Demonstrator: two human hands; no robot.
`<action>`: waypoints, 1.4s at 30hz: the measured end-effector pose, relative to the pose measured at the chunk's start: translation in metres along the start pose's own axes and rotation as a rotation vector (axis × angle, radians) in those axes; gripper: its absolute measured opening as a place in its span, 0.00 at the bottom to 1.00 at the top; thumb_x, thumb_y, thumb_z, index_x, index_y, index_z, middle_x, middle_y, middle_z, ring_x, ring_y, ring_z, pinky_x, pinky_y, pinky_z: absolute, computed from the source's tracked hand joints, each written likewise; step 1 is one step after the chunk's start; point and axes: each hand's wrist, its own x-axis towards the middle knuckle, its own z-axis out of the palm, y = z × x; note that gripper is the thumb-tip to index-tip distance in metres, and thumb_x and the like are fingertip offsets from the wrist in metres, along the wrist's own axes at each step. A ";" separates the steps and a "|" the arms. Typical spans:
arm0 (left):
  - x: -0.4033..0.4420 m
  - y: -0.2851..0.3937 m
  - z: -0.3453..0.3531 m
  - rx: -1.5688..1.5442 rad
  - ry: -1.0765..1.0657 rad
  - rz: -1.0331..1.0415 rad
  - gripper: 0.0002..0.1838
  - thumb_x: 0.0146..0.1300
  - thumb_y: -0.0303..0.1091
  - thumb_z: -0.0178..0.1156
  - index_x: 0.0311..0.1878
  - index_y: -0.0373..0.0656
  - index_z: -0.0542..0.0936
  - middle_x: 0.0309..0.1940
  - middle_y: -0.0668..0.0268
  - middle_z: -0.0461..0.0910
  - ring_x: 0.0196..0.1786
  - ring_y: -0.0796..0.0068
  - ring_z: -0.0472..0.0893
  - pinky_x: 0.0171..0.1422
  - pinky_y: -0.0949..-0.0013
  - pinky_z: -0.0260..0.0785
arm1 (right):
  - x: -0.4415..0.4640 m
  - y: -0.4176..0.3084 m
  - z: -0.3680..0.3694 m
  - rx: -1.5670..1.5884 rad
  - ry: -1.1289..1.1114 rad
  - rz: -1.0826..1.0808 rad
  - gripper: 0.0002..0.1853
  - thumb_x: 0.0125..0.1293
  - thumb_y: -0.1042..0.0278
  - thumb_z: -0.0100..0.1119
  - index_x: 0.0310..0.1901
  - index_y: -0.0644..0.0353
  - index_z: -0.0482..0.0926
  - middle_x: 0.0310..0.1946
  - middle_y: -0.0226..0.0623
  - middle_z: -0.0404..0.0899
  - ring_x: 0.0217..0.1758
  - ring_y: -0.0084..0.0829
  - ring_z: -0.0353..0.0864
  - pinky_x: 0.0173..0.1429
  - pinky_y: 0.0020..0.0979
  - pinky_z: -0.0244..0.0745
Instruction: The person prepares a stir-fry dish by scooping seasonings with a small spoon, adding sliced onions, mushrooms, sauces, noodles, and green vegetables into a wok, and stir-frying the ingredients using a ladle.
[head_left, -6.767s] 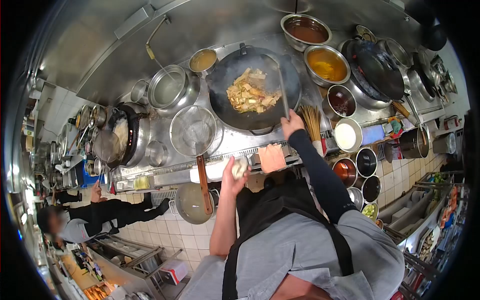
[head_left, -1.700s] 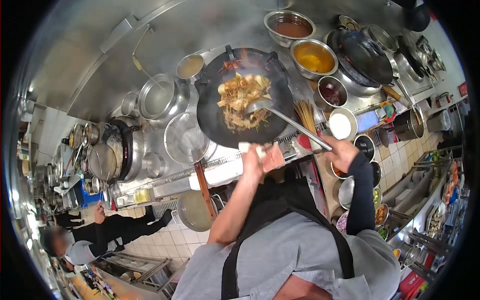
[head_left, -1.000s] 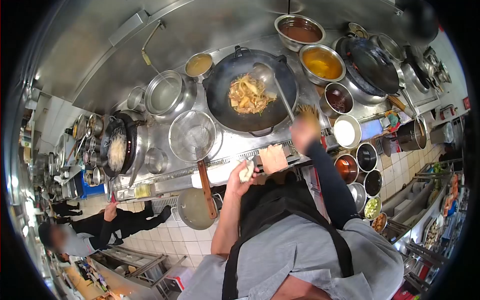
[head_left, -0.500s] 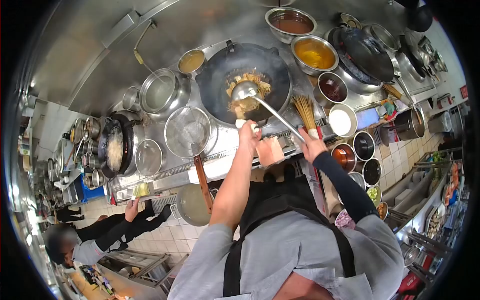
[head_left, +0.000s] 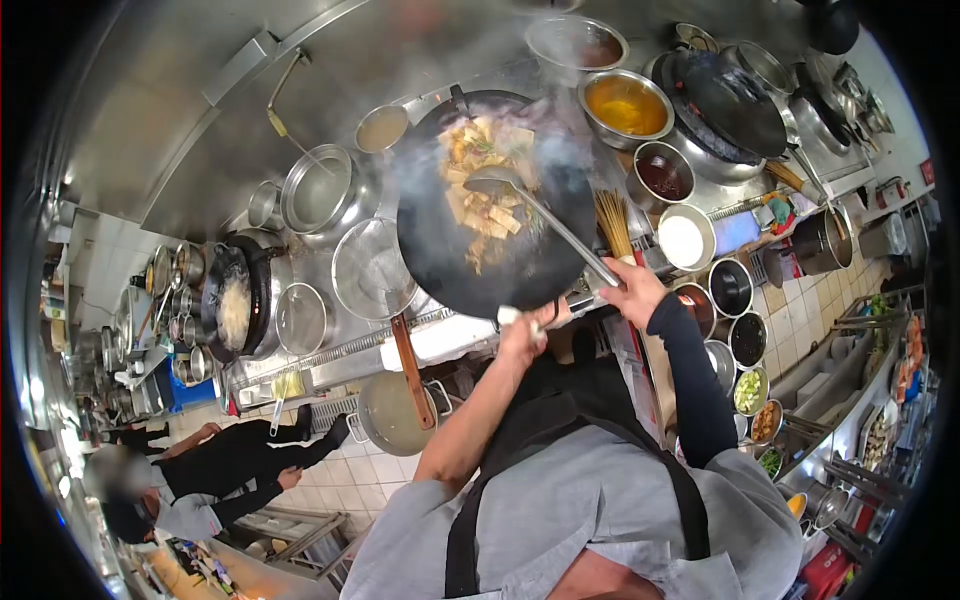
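Note:
My left hand (head_left: 524, 338) is closed round the near handle of a large black wok (head_left: 425, 245), with a folded white cloth (head_left: 509, 315) in the grip. My right hand (head_left: 632, 291) is wrapped round the shaft of a long metal ladle (head_left: 560, 228). The ladle's bowl is over the wok, among pale brown sliced pieces of food (head_left: 493, 213), and I cannot tell if it touches them. The food is spread from the wok's middle up to its far side, some of it blurred. Smoke or steam rises around the wok.
To the right are a bowl of amber liquid (head_left: 628, 106), a pot of dark red sauce (head_left: 662, 172), a bamboo brush (head_left: 614, 222) and a white-filled pot (head_left: 685, 239). Leftward are a mesh strainer (head_left: 373, 268) and another wok (head_left: 232, 305). A co-worker (head_left: 220, 465) stands at far left.
The wok has come toward me with my left hand, and its food has spread toward the far side. Smoke has thickened. The co-worker's hand has left the handle by the counter.

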 end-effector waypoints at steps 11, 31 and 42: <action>0.044 0.067 -0.012 -0.418 0.125 0.108 0.04 0.68 0.32 0.54 0.41 0.44 0.75 0.29 0.65 0.77 0.27 0.71 0.77 0.24 0.73 0.67 | -0.003 -0.042 -0.038 -0.295 -0.202 -0.026 0.22 0.64 0.65 0.63 0.58 0.66 0.77 0.41 0.58 0.83 0.48 0.56 0.83 0.54 0.47 0.77; -0.018 0.001 -0.008 -0.199 0.080 -0.143 0.07 0.70 0.32 0.51 0.45 0.41 0.74 0.31 0.59 0.81 0.18 0.72 0.75 0.14 0.73 0.64 | 0.004 -0.051 -0.020 -0.169 0.005 0.035 0.29 0.65 0.64 0.64 0.64 0.71 0.73 0.49 0.59 0.83 0.53 0.51 0.84 0.59 0.42 0.76; 0.039 0.019 -0.012 -0.316 0.048 0.079 0.07 0.70 0.34 0.53 0.47 0.45 0.75 0.32 0.61 0.79 0.33 0.67 0.82 0.29 0.71 0.74 | 0.021 -0.041 -0.011 -0.184 0.029 0.057 0.27 0.66 0.63 0.64 0.63 0.69 0.74 0.44 0.61 0.83 0.51 0.55 0.84 0.55 0.42 0.78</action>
